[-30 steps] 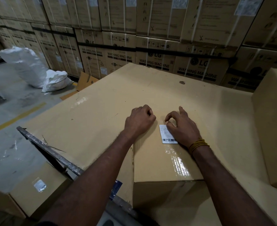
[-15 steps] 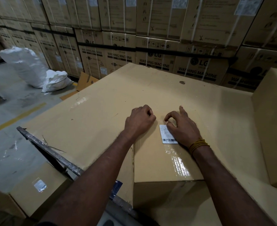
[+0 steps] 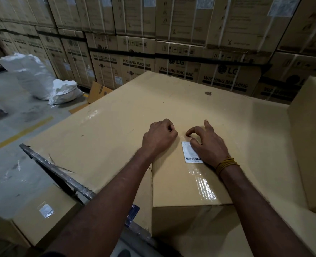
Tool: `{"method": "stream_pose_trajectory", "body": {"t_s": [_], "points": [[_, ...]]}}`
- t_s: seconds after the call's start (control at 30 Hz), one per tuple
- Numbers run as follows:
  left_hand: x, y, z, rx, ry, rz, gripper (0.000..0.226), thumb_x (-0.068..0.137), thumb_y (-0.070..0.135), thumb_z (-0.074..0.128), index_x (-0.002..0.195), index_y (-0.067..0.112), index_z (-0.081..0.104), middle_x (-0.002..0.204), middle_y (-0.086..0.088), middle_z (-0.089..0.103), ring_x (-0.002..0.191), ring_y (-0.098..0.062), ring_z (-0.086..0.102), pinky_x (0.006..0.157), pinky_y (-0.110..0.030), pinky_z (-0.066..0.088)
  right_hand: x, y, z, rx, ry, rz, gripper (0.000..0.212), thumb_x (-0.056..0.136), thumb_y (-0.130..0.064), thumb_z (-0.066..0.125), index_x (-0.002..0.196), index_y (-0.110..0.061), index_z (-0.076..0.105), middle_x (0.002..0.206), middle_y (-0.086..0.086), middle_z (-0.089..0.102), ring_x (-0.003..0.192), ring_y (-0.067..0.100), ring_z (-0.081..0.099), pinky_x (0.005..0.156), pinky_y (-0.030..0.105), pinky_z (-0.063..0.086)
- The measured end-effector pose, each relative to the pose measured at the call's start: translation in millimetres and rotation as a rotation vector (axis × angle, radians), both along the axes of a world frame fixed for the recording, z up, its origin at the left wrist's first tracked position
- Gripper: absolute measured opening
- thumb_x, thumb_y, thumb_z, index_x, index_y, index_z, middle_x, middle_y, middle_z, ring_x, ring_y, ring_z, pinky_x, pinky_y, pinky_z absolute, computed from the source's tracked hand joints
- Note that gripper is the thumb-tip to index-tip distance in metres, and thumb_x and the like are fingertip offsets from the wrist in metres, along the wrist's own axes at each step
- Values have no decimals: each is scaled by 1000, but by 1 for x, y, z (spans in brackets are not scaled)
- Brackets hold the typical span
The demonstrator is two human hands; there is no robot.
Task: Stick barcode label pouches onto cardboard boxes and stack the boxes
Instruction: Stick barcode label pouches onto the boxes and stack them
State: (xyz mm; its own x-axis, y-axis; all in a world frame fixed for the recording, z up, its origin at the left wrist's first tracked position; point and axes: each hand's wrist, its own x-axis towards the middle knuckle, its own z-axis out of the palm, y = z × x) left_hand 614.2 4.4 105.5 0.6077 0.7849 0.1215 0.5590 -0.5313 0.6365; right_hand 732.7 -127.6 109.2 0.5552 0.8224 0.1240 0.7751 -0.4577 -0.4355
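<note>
Cardboard box, tan w/ glossy tape strip [image 3: 181,182], under both our hands. White barcode label pouch [image 3: 189,154] flat on lid; right hand [image 3: 207,145] on it, fingers curled, pressing. Left hand [image 3: 159,138] fisted beside.

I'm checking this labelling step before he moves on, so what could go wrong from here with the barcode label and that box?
1. The right hand covers only one edge of the white barcode label pouch; the far edge may stay unpressed and peel.
2. The small brown cardboard box sits at the near edge of the large flat cardboard sheet; leaning on it with the fisted left hand could shift it toward the person.
</note>
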Motion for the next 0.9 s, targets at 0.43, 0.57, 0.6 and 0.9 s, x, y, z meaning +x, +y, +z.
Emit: {"method": "stream_pose_trajectory", "body": {"t_s": [0.43,0.57,0.6,0.9], "points": [[1,1,-1,14,5,-8,8,93,31,50,98,29,55,100,13,54,117,-17,46,81,-37,39,1,0,0,-18,-3,35,27,98,-32,46,119,-46,55,165,7,11,140,31,37,113,43,25],[1,1,-1,24,5,-9,7,93,31,50,97,29,54,100,13,53,116,-18,47,81,-38,41,2,0,0,-19,2,56,27,99,-32,45,118,-48,56,165,7,10,145,31,29,115,45,22],[1,1,-1,26,4,-9,7,93,32,50,97,29,55,100,13,53,116,-18,47,81,-38,42,2,0,0,-17,7,53,25,99,-33,46,116,-48,56,165,7,10,145,31,30,116,45,22],[1,1,-2,27,-9,0,9,92,31,50,98,28,56,99,13,54,115,-18,49,79,-36,39,1,-1,1,0,19,77,27,100,-30,45,116,-50,56,165,6,11,148,28,24,116,43,19]]}}
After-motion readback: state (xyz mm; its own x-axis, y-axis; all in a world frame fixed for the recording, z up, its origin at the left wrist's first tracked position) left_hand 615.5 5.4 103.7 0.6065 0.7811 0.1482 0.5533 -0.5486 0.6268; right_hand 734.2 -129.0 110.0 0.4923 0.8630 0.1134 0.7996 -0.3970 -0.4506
